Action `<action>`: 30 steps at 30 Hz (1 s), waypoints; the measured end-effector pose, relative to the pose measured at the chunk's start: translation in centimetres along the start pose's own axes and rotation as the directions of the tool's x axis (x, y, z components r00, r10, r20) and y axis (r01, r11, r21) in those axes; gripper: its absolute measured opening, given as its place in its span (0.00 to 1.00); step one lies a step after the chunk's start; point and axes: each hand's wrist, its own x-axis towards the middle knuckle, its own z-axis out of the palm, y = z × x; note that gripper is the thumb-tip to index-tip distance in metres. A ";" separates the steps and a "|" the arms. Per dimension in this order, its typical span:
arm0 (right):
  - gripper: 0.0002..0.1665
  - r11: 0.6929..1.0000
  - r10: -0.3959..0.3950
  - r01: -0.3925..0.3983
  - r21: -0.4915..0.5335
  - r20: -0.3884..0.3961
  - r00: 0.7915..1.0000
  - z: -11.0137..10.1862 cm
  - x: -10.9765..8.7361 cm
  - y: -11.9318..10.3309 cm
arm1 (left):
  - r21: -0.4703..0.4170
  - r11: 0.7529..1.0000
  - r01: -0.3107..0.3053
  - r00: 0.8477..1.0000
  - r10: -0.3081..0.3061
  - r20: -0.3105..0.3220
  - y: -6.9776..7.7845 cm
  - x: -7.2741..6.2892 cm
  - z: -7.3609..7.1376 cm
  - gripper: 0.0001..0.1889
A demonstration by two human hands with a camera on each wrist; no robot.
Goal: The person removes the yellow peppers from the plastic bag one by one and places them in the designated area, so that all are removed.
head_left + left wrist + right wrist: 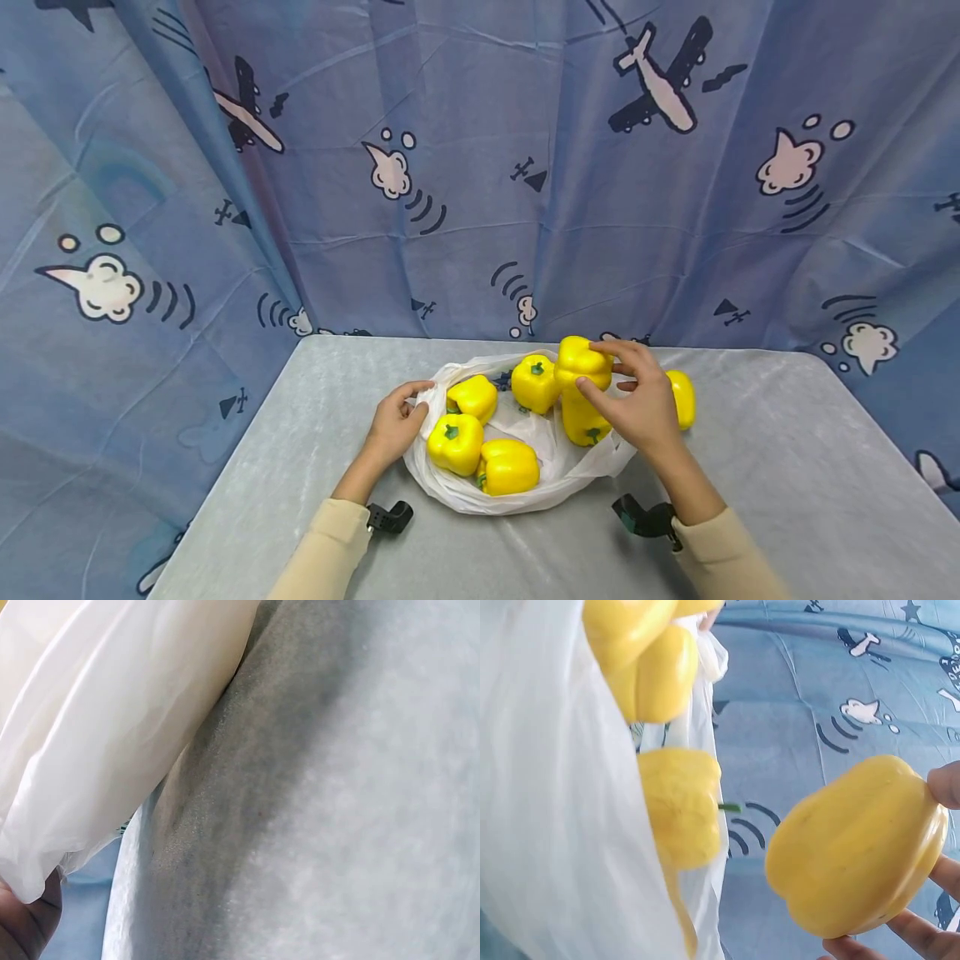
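Beige sleeves (326, 542) are seen closest, at the bottom edge, with a small black wrist camera (391, 517) worn at each cuff. Lettering (951, 671) is printed on the blue curtain (480, 208) at the far right of the right wrist view, but it is cut off by the frame and cannot be read whole. Planes (660, 83) and puffs of cloud (108, 287) are also printed on the curtain, which is hung behind and to the left of a pale grey table (787, 467).

A white plastic bag (480, 504) is set on the table, its mouth spread wide. Its left rim is pinched by the left hand (393, 425). One yellow pepper (583, 360) is held between the thumb and fingertips of the right hand (641, 400), raised over the bag's right rear side. Five more peppers (508, 467) are contained in the bag; the rightmost is partly covered by the held one. Another, the loose pepper (682, 400), is placed outside on the right, partly hidden by the right hand.
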 end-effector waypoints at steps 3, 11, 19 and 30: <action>0.27 1.000 -0.007 0.007 -0.008 -0.024 1.000 -0.6 0.1 0.4 | -0.002 1.000 -0.007 1.000 0.007 0.001 -0.1 0.0 0.0 0.18; 0.26 1.000 0.018 -0.017 0.008 -0.089 0.996 -2.5 0.4 1.6 | -0.007 1.000 0.000 1.000 -0.001 -0.002 0.0 -0.2 0.0 0.18; 0.27 0.996 0.087 -0.091 -0.018 -0.150 0.985 -4.3 0.4 3.0 | -0.004 1.000 -0.011 1.000 0.011 -0.003 -0.2 0.0 -0.1 0.17; 0.26 0.987 0.149 -0.158 -0.023 -0.235 0.961 -6.7 0.2 5.2 | -0.004 1.000 0.010 1.000 -0.010 0.017 -0.4 0.1 -0.2 0.17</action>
